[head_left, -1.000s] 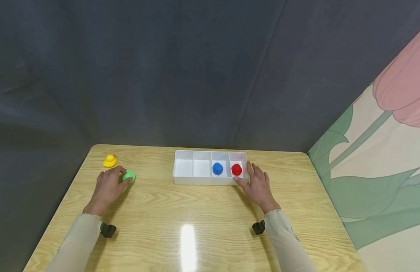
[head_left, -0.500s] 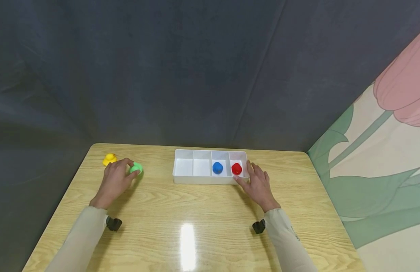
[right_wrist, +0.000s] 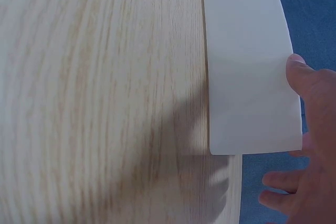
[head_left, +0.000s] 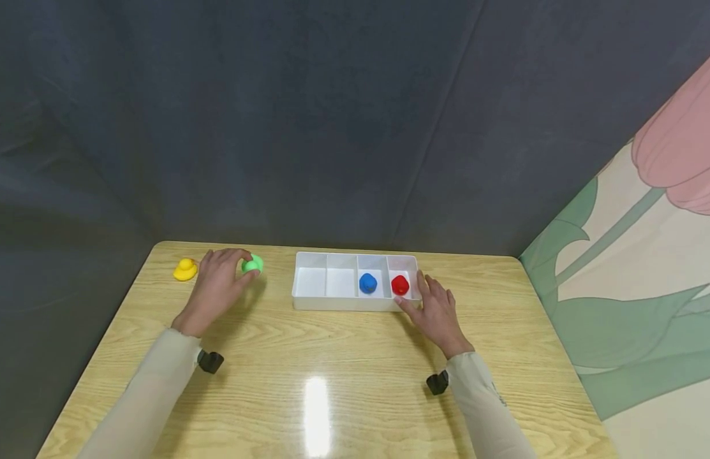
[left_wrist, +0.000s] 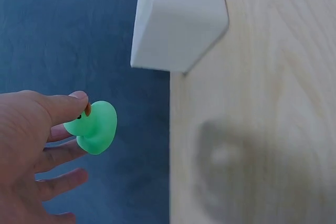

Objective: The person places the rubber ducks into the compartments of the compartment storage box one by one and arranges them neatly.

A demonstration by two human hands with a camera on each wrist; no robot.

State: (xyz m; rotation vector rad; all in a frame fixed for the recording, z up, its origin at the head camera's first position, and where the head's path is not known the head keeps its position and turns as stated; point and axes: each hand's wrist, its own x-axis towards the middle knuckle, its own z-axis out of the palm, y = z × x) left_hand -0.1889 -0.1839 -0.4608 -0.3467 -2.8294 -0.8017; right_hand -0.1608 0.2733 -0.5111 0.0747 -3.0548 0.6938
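Left grip (left_wrist: 26,142) pinching green duck (left_wrist: 98,129), white box (left_wrist: 181,24), tabletop (left_wrist: 268,87)

Looks like a screened-off recording booth, lab-style. Going by: dark plain curtain (head_left: 332,127) from 9 round to 1, flower-print hanging (head_left: 647,280) at 3, wood-grain table (head_left: 263,395) at 6 with far edge close to the curtain, black wrist cameras (head_left: 210,362) at 8 and 5. Can't tell what kind of building.

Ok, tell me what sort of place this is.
Likely a makeshift filming or test spot: dark cloth hangs behind the wooden table, and small black devices sit at both sleeve cuffs.
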